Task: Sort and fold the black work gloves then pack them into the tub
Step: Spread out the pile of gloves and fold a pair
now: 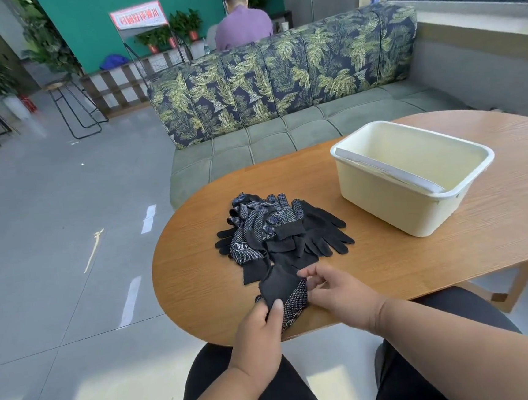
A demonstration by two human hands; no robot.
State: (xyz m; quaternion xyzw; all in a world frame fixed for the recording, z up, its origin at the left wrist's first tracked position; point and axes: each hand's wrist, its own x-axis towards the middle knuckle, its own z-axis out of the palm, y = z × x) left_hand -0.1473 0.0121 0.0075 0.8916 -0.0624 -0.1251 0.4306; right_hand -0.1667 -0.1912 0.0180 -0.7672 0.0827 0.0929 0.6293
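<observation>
Folded glove at the counter's near edge, dotted palm side showing under a plain black flap. My left hand pinches its near end with the thumb on top; my right hand pinches the far edge with curled fingers. Step in hand: folding one glove. Next, I judge: finish the fold, carry it right to the tub, which looks empty, toward the counter's far right. Glove pile sits just beyond, mid-counter, tangled; it is not in the path. Sofa behind.
</observation>
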